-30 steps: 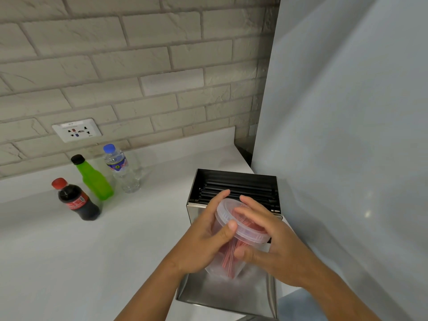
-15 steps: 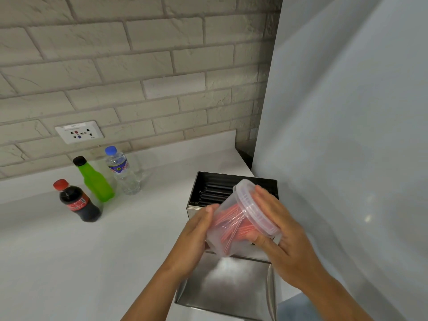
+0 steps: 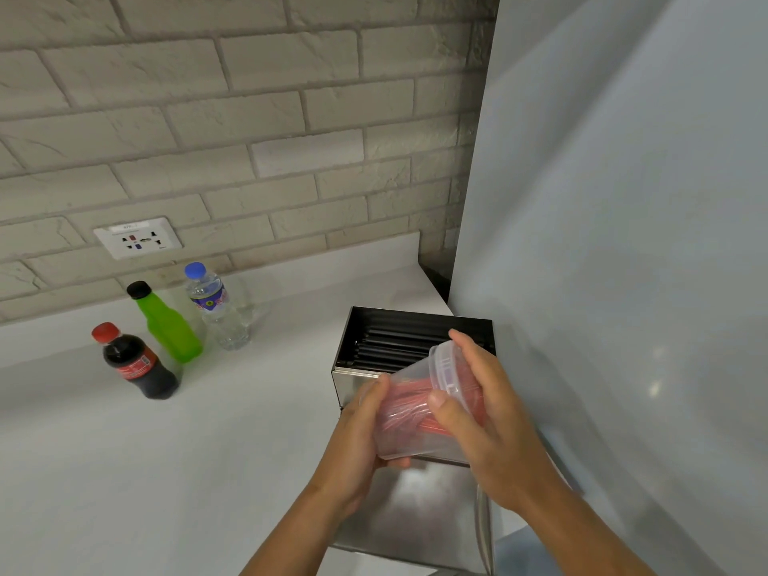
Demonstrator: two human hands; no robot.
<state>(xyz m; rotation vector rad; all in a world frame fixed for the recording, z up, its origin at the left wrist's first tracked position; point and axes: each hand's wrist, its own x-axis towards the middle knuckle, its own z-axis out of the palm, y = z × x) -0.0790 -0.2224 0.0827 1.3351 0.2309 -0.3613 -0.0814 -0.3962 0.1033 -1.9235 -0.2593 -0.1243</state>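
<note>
The right hand's (image 3: 492,434) fingers are curling round the lid (image 3: 448,365) of a clear plastic tub (image 3: 409,434), thumb pressing on its rim; the left hand (image 3: 355,451) is cupping the tub's base. The tub is lying tilted sideways in the air above a steel box (image 3: 419,513), its lid end near the smooth grey panel (image 3: 623,243) on the right. Open white counter (image 3: 208,451) is stretching leftward to three bottles (image 3: 170,330). Thin red sticks (image 3: 409,403) are showing through the tub's round wall.
</note>
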